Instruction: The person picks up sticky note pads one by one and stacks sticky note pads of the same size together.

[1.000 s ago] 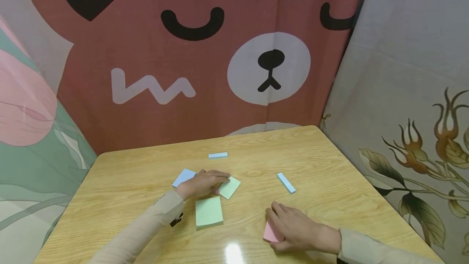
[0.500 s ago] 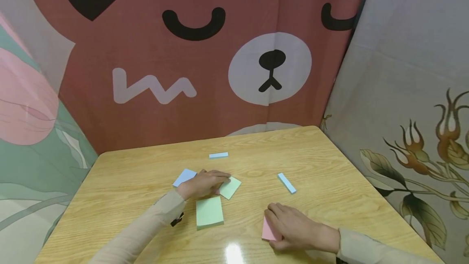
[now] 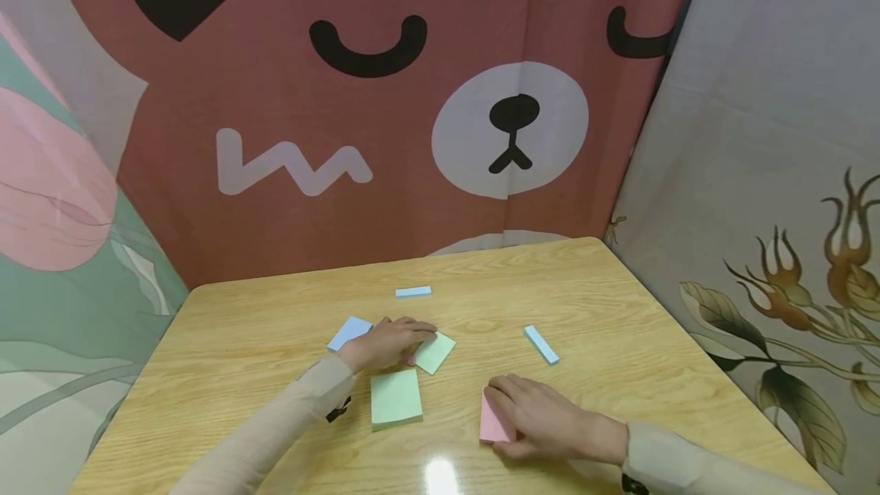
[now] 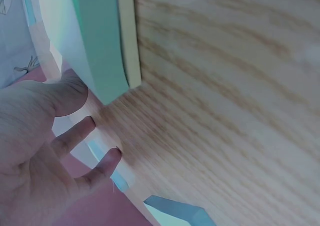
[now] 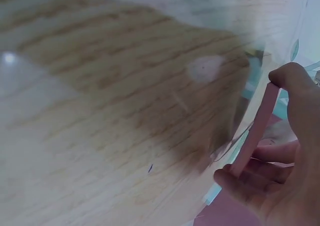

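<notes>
My right hand (image 3: 543, 418) grips a pink sticky note pad (image 3: 496, 420) at the front right of the table, thumb at the near edge and fingers at the far edge. In the right wrist view the pink pad (image 5: 256, 128) stands edge-on between thumb and fingertip. My left hand (image 3: 389, 344) holds a small green sticky note pad (image 3: 436, 353) by its left side, thumb and fingers at its edges. Just in front of that hand lies a larger, thicker green sticky note pad (image 3: 396, 399), whose layered side (image 4: 102, 45) looms in the left wrist view.
A blue sticky note pad (image 3: 351, 331) lies partly behind the left wrist. Two narrow pale blue pads rest farther off: one strip (image 3: 413, 292) near the back, another strip (image 3: 541, 344) to the right. Curtains (image 3: 309, 235) hang behind the wooden table (image 3: 605, 312).
My right hand has slid left with the pink sticky note pad, which has turned to lie straighter. The left hand stays at the small green pad.
</notes>
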Tool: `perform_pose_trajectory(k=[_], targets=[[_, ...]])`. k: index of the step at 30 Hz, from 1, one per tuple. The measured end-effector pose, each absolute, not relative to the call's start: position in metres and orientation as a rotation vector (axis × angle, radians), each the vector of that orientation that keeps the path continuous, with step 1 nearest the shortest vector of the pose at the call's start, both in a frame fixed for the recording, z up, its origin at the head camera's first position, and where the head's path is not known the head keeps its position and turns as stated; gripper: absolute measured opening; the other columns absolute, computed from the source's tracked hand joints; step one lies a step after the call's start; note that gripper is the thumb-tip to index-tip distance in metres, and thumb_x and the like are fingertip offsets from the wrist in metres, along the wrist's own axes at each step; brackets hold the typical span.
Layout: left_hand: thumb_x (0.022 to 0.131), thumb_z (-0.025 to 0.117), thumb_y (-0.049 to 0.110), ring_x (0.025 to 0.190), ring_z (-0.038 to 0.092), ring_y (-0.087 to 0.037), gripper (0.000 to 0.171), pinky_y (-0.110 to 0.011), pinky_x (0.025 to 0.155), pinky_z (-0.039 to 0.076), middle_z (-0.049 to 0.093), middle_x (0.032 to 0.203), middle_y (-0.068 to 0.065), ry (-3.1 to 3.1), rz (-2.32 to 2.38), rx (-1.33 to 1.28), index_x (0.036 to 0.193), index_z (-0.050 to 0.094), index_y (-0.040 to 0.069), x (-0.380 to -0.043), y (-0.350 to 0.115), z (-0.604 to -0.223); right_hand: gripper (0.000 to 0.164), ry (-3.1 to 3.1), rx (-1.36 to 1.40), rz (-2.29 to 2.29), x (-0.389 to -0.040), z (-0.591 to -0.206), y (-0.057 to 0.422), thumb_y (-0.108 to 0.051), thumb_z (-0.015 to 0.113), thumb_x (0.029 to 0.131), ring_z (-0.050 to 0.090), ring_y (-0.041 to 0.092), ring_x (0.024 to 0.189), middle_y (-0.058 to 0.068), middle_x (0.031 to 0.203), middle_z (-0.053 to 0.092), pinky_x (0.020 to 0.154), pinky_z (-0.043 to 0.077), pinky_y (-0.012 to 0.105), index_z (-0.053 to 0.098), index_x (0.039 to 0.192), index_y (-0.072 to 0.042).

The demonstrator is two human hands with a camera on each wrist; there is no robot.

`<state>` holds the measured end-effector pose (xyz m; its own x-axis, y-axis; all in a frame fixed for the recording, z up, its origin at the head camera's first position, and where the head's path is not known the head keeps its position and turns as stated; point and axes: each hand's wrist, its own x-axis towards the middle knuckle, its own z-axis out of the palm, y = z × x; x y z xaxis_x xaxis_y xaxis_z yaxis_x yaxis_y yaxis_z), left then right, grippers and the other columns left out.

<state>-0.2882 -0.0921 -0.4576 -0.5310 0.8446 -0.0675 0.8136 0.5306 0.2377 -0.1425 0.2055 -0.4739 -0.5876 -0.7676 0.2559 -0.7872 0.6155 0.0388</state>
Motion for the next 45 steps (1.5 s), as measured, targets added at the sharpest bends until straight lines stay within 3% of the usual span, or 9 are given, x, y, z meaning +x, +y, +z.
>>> perform_pose_trajectory(k=[9, 19, 32, 45], targets=[[0.099, 0.063, 0.024, 0.137, 0.039, -0.028, 0.053, -0.066, 0.098, 0.036, 0.039, 0.155, -0.004, 2.625, 0.208, 1.424, 0.148, 0.047, 0.011, -0.287, -0.091, -0.458, 0.070, -2.623, 1.357, 0.164, -0.151, -0.472, 0.199, -0.052, 0.064, 0.091, 0.057, 0.022, 0.116, 0.012, 0.130, 0.057, 0.095, 0.050, 0.036, 0.056, 0.134, 0.002], [0.100, 0.060, 0.027, 0.140, 0.035, -0.030, 0.054, -0.069, 0.103, 0.028, 0.037, 0.156, -0.003, 2.612, 0.229, 1.376, 0.150, 0.045, 0.012, -0.286, -0.090, -0.458, 0.068, -2.669, 1.455, 0.210, -0.163, -0.474, 0.195, -0.049, 0.061, 0.095, 0.053, 0.024, 0.121, 0.014, 0.136, 0.053, 0.098, 0.048, 0.036, 0.052, 0.138, 0.003], [0.098, 0.064, 0.018, 0.138, 0.038, -0.025, 0.054, -0.058, 0.095, 0.040, 0.039, 0.155, 0.000, 2.663, 0.140, 1.397, 0.149, 0.047, 0.015, -0.288, -0.091, -0.466, 0.068, -2.682, 1.525, 0.237, -0.175, -0.478, 0.188, -0.047, 0.059, 0.097, 0.050, 0.024, 0.127, 0.016, 0.142, 0.049, 0.102, 0.045, 0.037, 0.049, 0.141, 0.004], [0.097, 0.065, 0.016, 0.139, 0.037, -0.027, 0.054, -0.057, 0.094, 0.039, 0.037, 0.156, 0.000, 2.663, 0.127, 1.393, 0.149, 0.047, 0.015, -0.287, -0.090, -0.464, 0.067, -2.720, 1.497, 0.275, -0.189, -0.476, 0.180, -0.044, 0.059, 0.098, 0.047, 0.027, 0.130, 0.018, 0.143, 0.046, 0.103, 0.044, 0.040, 0.046, 0.144, 0.003]])
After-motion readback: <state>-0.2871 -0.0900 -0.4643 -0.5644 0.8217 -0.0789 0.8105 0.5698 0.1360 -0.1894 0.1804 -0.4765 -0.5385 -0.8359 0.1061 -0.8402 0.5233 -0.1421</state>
